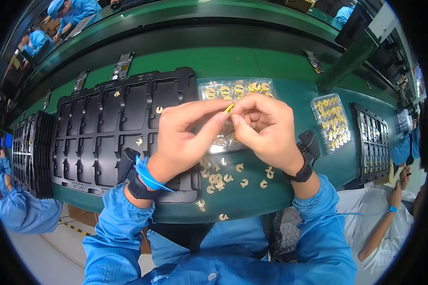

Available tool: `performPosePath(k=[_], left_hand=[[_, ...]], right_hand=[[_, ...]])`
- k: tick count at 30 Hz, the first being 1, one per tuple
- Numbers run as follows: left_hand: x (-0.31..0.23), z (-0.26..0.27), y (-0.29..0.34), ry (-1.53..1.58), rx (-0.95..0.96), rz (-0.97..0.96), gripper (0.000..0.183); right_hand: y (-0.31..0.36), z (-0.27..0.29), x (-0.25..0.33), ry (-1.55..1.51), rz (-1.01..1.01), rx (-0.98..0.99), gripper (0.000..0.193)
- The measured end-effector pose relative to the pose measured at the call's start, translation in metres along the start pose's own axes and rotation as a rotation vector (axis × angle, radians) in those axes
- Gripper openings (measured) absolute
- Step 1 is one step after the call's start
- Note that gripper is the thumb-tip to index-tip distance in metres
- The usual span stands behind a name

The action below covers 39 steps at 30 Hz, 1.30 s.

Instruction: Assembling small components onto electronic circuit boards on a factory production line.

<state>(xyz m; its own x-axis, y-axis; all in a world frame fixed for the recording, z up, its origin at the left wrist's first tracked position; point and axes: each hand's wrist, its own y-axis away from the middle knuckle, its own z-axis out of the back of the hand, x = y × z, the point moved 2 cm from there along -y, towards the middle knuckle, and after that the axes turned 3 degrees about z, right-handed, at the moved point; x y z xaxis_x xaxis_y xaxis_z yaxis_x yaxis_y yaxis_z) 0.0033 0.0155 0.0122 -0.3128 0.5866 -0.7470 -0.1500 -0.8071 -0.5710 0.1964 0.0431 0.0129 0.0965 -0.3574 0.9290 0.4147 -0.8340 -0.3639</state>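
Between the fingertips of both hands is a small, thin yellow round part (229, 108), seen nearly edge-on. My left hand (183, 137) pinches it from one side with thumb and forefinger. From the other side my right hand (267, 127) closes thumb and forefinger at it, its other fingers curled. Beneath and behind the hands lies a clear plastic tray (210, 146) with rows of yellow and silver round parts, partly covered by my hands. Loose cream C-shaped pieces (244, 183) are scattered on the green table in front of it.
A large black compartment tray (91, 159) lies left, a few cream pieces on it. Stacked black trays (32, 154) stand beyond. On the right are another clear tray (332, 122) and a filled black tray (372, 142). Circuit boards (123, 65) sit on the green line behind. Co-workers sit around.
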Motion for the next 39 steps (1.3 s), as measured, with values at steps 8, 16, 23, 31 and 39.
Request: performPosePath(k=[8, 16, 23, 31, 39], left_hand=[[0.006, -0.008, 0.002, 0.538, -0.043, 0.31, 0.015], [-0.003, 0.002, -0.002, -0.121, -0.084, -0.102, 0.013], [-0.008, 0.011, -0.004, -0.265, -0.146, -0.139, 0.024], [-0.006, 0.015, -0.002, -0.327, -0.148, -0.467, 0.038], [-0.009, 0.006, -0.005, -0.343, -0.099, -0.492, 0.041]], right_hand=[[-0.001, 0.004, 0.003, -0.092, 0.004, -0.018, 0.008], [-0.002, 0.008, 0.008, -0.071, 0.035, 0.007, 0.008], [-0.004, 0.027, 0.022, 0.006, 0.118, 0.388, 0.005], [-0.009, 0.019, 0.029, 0.304, 0.006, 0.521, 0.018], [-0.008, 0.014, 0.019, -0.375, -0.358, 0.176, 0.015]])
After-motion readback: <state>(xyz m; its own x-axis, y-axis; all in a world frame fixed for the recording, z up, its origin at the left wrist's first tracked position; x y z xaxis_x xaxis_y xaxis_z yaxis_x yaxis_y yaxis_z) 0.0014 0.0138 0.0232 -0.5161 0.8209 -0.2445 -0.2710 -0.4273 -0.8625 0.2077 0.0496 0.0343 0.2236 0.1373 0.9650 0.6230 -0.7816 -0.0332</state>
